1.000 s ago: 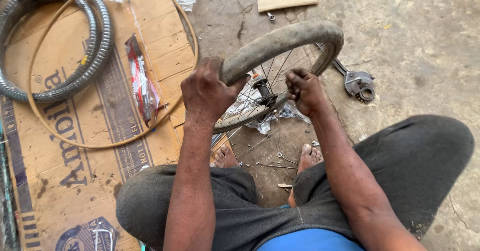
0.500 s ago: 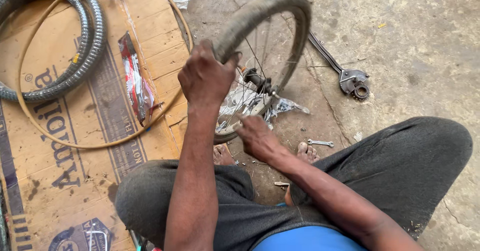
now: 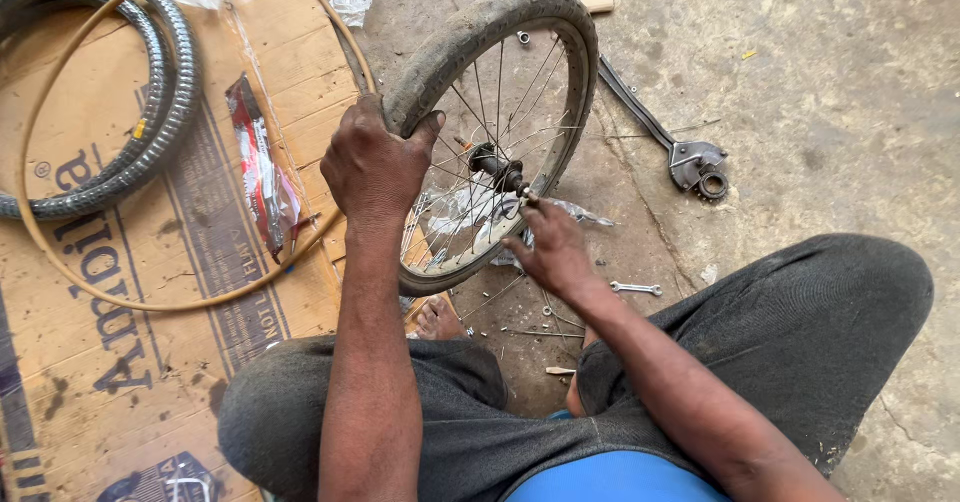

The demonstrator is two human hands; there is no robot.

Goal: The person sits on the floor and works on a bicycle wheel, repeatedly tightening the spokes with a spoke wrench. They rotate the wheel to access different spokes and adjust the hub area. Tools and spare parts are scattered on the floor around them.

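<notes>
a: your left hand (image 3: pixel 372 167)?
b: curled tight over the tyre of the wheel (image 3: pixel 492 132), which stands upright on the concrete between your knees.
a: and your right hand (image 3: pixel 552 252)?
b: fingertips pinched at the axle end of the hub (image 3: pixel 497 167).
a: around it?
b: a small spanner (image 3: pixel 637 288) just beside your right wrist; cardboard (image 3: pixel 110 362) on the left bearing a tan hoop (image 3: pixel 60 262) and a grey tyre (image 3: pixel 170 112).

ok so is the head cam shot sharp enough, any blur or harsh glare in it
Head view: soft, even daylight, no harsh glare; the grey concrete floor is bright but not blown out. The dusty spoked bicycle wheel and left hand look sharp; the right hand at the hub is slightly soft. Only faint shadows under the wheel.
</notes>
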